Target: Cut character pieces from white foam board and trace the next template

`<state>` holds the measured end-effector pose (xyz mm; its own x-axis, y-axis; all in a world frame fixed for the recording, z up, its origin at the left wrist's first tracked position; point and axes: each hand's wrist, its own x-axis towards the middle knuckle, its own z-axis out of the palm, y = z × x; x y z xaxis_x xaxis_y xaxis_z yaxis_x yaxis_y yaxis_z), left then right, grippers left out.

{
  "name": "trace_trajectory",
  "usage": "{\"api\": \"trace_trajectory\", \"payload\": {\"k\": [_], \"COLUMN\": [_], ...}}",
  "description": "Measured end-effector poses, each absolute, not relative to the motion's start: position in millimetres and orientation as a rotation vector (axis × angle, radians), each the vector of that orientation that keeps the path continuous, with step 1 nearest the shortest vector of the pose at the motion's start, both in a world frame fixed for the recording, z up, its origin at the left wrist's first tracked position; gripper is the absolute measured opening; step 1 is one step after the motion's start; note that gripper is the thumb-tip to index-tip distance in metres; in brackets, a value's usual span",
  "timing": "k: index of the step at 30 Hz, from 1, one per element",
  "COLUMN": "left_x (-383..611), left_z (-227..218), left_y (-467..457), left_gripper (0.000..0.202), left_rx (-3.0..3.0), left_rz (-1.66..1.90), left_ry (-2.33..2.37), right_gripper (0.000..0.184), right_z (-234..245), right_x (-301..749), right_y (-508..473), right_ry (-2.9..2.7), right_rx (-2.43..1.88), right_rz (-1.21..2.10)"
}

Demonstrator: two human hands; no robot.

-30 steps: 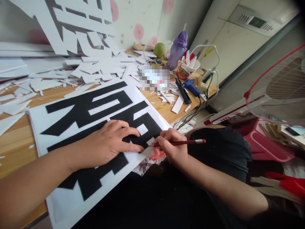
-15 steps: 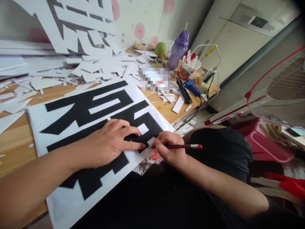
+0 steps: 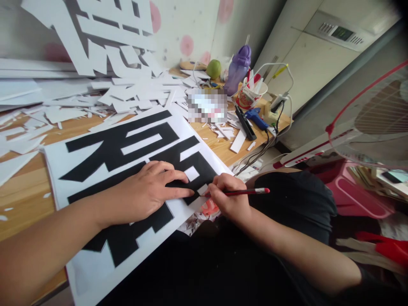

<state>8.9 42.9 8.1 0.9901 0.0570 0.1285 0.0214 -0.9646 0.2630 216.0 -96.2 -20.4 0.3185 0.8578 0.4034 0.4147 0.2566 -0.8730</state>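
Note:
A large white sheet (image 3: 98, 276) printed with a bold black character (image 3: 156, 131) lies at an angle over the table's near edge. My left hand (image 3: 156, 187) rests flat on it, fingers spread, pressing the paper near the character's lower right part. Beside those fingertips, at the sheet's right edge, my right hand (image 3: 229, 195) is closed round a dark red pencil (image 3: 250, 191). Its tip meets the paper near a small white gap in the black print, and its eraser end points right.
White board offcuts (image 3: 127, 93) cover the back of the wooden table (image 3: 19, 174). A cut-out white character (image 3: 73, 42) leans on the wall. At the back right stand a purple bottle (image 3: 237, 70), a paper tub (image 3: 251, 93) and a blue glue gun (image 3: 257, 118). A fan (image 3: 376, 114) is at right.
The pencil has tilted slightly and its tip has shifted a little to the right, with my right hand. My left hand stays in place on the sheet. The view has moved slightly.

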Motion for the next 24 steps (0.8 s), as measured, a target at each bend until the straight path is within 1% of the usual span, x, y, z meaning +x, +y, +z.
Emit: {"api": "trace_trajectory", "payload": {"k": [3, 5, 6, 12, 18, 24], "left_x": [9, 9, 9, 9, 9, 9], "left_z": [8, 8, 8, 9, 7, 3], "left_y": [45, 47, 48, 52, 50, 51], "left_gripper": [0.049, 0.035, 0.031, 0.024, 0.012, 0.011], "left_rx": [2.755, 2.685, 2.66, 2.59, 2.565, 2.527], "left_rz": [0.262, 0.284, 0.282, 0.272, 0.348, 0.388], "left_ry": [0.103, 0.129, 0.134, 0.188, 0.289, 0.265], "right_gripper": [0.034, 0.033, 0.032, 0.028, 0.029, 0.03], "right_z": [-13, -7, -3, 8, 1, -4], "right_x": [215, 212, 210, 195, 189, 188], "right_y": [-97, -95, -94, -72, -57, -58], "right_ry": [-1.122, -1.125, -1.16, -1.337, -1.398, -1.425], "right_rx": [-1.377, -1.393, -1.4, -1.429, -1.518, -1.516], "right_rz": [0.554, 0.545, 0.538, 0.635, 0.591, 0.56]}}
